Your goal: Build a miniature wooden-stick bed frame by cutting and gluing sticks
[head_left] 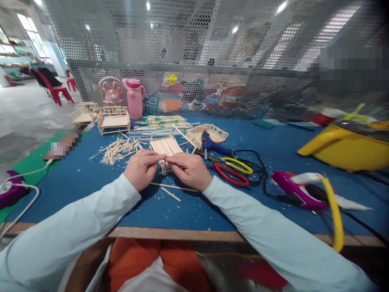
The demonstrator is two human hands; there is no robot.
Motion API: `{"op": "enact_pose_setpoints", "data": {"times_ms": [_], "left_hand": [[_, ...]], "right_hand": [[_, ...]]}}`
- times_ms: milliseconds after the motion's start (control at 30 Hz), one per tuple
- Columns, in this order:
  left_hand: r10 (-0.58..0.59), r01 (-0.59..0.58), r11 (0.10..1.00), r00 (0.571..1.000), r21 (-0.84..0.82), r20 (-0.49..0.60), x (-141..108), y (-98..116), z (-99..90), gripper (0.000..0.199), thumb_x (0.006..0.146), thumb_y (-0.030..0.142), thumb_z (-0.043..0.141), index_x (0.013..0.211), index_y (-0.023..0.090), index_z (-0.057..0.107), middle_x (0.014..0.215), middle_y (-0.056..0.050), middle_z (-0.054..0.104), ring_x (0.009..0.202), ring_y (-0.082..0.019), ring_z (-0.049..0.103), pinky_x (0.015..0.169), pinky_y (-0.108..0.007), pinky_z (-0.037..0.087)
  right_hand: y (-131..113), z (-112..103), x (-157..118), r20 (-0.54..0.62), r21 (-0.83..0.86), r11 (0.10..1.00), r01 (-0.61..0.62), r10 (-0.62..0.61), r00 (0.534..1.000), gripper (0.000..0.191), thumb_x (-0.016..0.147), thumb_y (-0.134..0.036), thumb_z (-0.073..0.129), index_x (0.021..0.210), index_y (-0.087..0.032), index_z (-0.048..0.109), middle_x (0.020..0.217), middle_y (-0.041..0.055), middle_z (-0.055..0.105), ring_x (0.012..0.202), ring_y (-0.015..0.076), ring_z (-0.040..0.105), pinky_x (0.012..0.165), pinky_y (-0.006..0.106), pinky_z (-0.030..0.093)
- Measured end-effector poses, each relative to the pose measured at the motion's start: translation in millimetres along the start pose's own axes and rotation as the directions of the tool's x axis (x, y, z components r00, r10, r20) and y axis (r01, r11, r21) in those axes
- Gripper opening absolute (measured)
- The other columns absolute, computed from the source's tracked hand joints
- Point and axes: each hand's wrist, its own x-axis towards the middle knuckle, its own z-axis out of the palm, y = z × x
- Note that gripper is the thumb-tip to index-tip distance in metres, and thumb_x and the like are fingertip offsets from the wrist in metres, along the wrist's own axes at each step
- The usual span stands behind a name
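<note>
The left hand (141, 168) was loosely curled, its index finger reaching across to meet the fingertips of the right hand (191, 170) above the near edge of a small stick model (165, 147); both hands were mostly closed, though whether either had a pinch on anything could not be told. The model stood on the blue tabletop (182, 217) straight ahead of the person, its slatted surface just beyond the fingers. For work this fine, light, even pressure from both sides probably served best, with the near edge kept square to the slats so that the thin frame did not twist. Loose sticks (170, 194) lay just below the hands, a heap of short sticks (120, 150) to the left, and scissors (216, 165) and a glue gun (214, 146) to the right, the nozzle best kept clear of the wrist. Farther off, similar models (114, 121) stood near a pink bottle (134, 101). Fingers masked part of the model's near side, the yellow vessel (349, 148) was cut off at the right, and what lay behind the perforated screen (152, 40) was hard to make out
</note>
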Motion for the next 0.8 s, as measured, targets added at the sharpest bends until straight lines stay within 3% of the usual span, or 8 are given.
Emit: {"op": "enact_pose_setpoints", "data": {"times_ms": [300, 433, 567, 633, 733, 800], "left_hand": [[-0.028, 0.027, 0.999, 0.999, -0.040, -0.035, 1, 2, 0.0, 0.043, 0.066, 0.005, 0.043, 0.101, 0.015, 0.066, 0.089, -0.006, 0.067, 0.084, -0.017, 0.059, 0.078, -0.032, 0.048], [-0.091, 0.088, 0.993, 0.995, -0.079, -0.033, 3, 0, -0.3, 0.046, 0.063, 0.004, 0.042, 0.104, 0.012, 0.063, 0.084, -0.005, 0.066, 0.075, -0.015, 0.057, 0.072, -0.029, 0.048], [-0.176, 0.171, 0.980, 0.983, -0.097, -0.046, 4, -5, -0.3, 0.044, 0.062, 0.005, 0.043, 0.101, 0.012, 0.063, 0.084, -0.005, 0.066, 0.067, -0.013, 0.054, 0.065, -0.027, 0.047], [-0.240, 0.233, 0.966, 0.970, -0.109, -0.050, 5, -8, -0.2, 0.042, 0.062, 0.006, 0.043, 0.099, 0.013, 0.064, 0.084, -0.005, 0.066, 0.066, -0.013, 0.054, 0.062, -0.025, 0.046], [-0.347, 0.341, 0.932, 0.938, -0.121, -0.028, 7, -13, 0.1, 0.040, 0.063, 0.008, 0.045, 0.098, 0.014, 0.064, 0.083, -0.004, 0.066, 0.066, -0.013, 0.054, 0.060, -0.024, 0.045], [-0.417, 0.413, 0.902, 0.909, -0.126, -0.013, 10, -18, 1.2, 0.041, 0.065, 0.009, 0.046, 0.102, 0.013, 0.062, 0.085, -0.005, 0.066, 0.066, -0.013, 0.054, 0.062, -0.025, 0.045]], "right_hand": [[4, -2, -2, 0.015, -0.023, 0.999, 0.042, -0.042, 0.999, 0.026, 0.080, -0.011, 0.046, 0.096, -0.015, 0.066, 0.083, 0.0059, 0.072, 0.076, 0.0142, 0.066, 0.069, 0.025, 0.052], [1, -3, -3, 0.011, -0.025, 1.000, -0.017, 0.017, 1.000, 0.031, 0.082, -0.011, 0.044, 0.108, -0.017, 0.061, 0.088, 0.0051, 0.071, 0.076, 0.0128, 0.066, 0.068, 0.023, 0.051], [-2, -13, -1, -0.132, -0.040, 0.997, -0.059, 0.053, 0.990, 0.030, 0.080, -0.014, 0.048, 0.110, -0.017, 0.056, 0.081, 0.0033, 0.069, 0.069, 0.0113, 0.063, 0.065, 0.022, 0.050], [0, -23, 0, -0.283, -0.063, 0.991, -0.117, 0.095, 0.954, 0.025, 0.078, -0.016, 0.051, 0.102, -0.019, 0.057, 0.075, 0.0008, 0.066, 0.062, 0.0106, 0.060, 0.061, 0.023, 0.049], [8, -43, 3, -0.498, -0.030, 0.960, -0.279, 0.228, 0.837, 0.011, 0.077, -0.021, 0.054, 0.088, -0.020, 0.055, 0.066, -0.0019, 0.058, 0.053, 0.0095, 0.052, 0.052, 0.022, 0.044], [14, -56, 5, -0.498, 0.028, 0.922, -0.385, 0.347, 0.795, 0.006, 0.077, -0.025, 0.054, 0.077, -0.020, 0.052, 0.060, -0.0030, 0.053, 0.049, 0.0088, 0.048, 0.047, 0.022, 0.040]]}}
